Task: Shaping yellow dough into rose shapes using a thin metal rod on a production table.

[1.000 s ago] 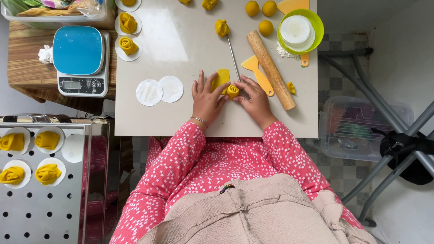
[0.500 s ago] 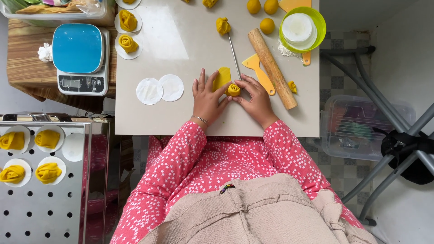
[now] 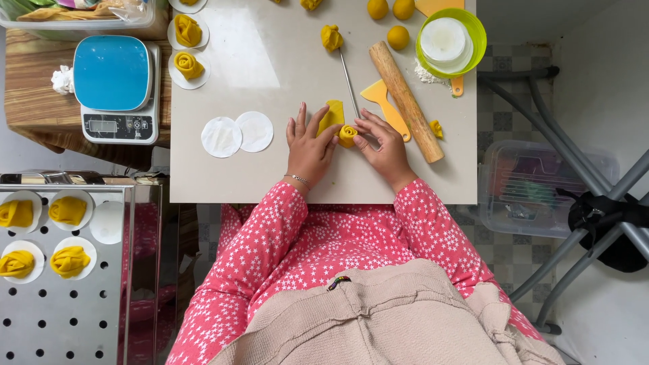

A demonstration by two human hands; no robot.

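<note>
On the beige table (image 3: pixel 270 176) my left hand (image 3: pixel 309 145) and my right hand (image 3: pixel 384 145) meet around a small yellow dough roll (image 3: pixel 347 134). Fingertips of both hands pinch it from either side. A flat strip of yellow dough (image 3: pixel 332 115) trails from the roll under my left fingers. A thin metal knife (image 3: pixel 349 84) lies just beyond the roll, and a yellow plastic scraper (image 3: pixel 382 101) sits by my right hand.
A wooden rolling pin (image 3: pixel 406 101) lies at the right, near a green bowl (image 3: pixel 477 27) and dough balls (image 3: pixel 398 37). Two white paper rounds (image 3: pixel 236 134) lie at the left. Shaped dough flowers (image 3: pixel 188 65) sit on papers. A blue kitchen scale (image 3: pixel 115 88) and a perforated steamer tray (image 3: pixel 61 304) stand at the left.
Both hands stay on the dough roll with only small finger shifts. The roll has turned slightly along the strip.
</note>
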